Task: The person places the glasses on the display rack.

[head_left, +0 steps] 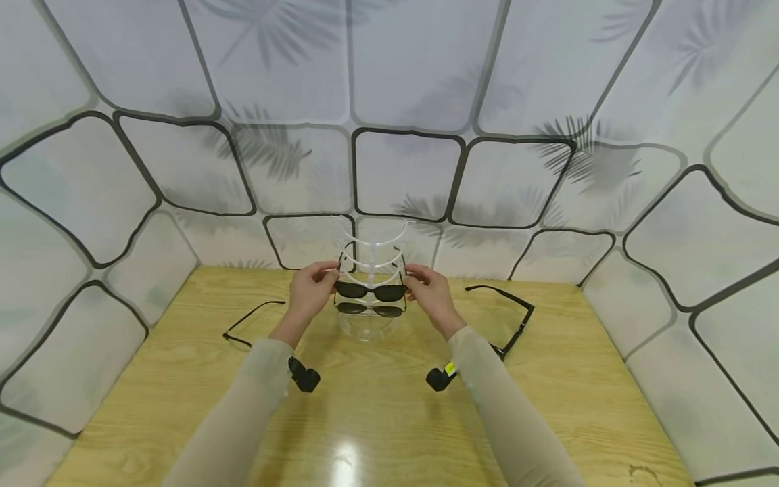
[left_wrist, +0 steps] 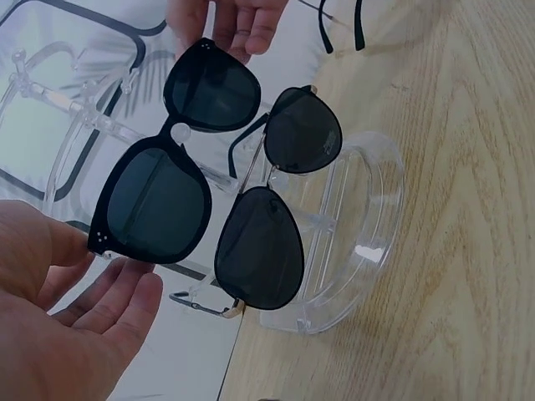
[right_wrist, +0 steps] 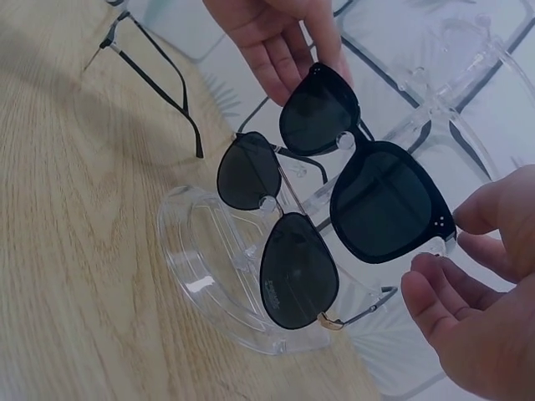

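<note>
Black thick-framed sunglasses point(head_left: 389, 293) face me on a clear display stand point(left_wrist: 380, 192), at one of its upper tiers. At their left end my left hand point(head_left: 310, 291) pinches the temple near the hinge, thumb against fingers. My right hand point(head_left: 431, 294) holds the opposite temple the same way, as the right wrist view shows at the frame corner point(right_wrist: 443, 224). Just below hang thin metal-framed sunglasses point(left_wrist: 261, 246) with dark lenses, on a lower tier. The stand's nose rest shows at the bridge of the black pair. The temples run back, partly hidden behind the lenses.
On the wooden table point(head_left: 377, 419), thin dark glasses point(head_left: 226, 335) lie left of the stand, partly behind my left arm. Thick black glasses point(head_left: 531, 309) lie on the right, partly covered by my right sleeve point(head_left: 487, 379). A patterned cloth wall point(head_left: 408, 176) encloses the back and sides.
</note>
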Tool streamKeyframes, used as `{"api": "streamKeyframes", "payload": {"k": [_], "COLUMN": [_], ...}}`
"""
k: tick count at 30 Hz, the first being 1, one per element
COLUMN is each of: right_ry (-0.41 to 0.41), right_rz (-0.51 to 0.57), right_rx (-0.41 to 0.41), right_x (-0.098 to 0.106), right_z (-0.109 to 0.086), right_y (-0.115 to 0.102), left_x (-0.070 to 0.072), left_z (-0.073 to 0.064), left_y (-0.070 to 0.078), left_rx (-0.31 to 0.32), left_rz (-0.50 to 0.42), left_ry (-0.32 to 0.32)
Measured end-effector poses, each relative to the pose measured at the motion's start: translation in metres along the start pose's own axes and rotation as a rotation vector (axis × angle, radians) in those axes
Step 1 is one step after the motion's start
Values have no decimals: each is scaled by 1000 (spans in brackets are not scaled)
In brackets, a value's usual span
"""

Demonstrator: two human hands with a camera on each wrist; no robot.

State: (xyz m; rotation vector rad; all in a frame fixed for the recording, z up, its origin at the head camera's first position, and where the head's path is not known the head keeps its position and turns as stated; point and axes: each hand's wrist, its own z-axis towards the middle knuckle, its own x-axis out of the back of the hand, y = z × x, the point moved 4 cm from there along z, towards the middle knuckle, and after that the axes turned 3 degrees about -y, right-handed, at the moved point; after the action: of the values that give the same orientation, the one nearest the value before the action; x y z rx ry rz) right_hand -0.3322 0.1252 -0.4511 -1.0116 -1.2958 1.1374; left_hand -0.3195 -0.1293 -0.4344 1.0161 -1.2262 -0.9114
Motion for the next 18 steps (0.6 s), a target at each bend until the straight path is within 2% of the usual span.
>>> {"api": "streamKeyframes", "payload": {"k": [9, 13, 18], "right_ry": [30, 40, 82], "right_rz": [-27, -24, -43], "right_rx": [15, 10, 43], "right_x": [13, 17, 17], "right_z": [-10, -15, -26], "right_y": [-4, -3, -3], "left_x": [6, 16, 30], "left_z": [-9, -18, -27], "left_y": [-4, -3, -10], "left_rx": [19, 18, -9], "left_rz": [-30, -27, -8], "left_ry": [-27, -54, -69]}}
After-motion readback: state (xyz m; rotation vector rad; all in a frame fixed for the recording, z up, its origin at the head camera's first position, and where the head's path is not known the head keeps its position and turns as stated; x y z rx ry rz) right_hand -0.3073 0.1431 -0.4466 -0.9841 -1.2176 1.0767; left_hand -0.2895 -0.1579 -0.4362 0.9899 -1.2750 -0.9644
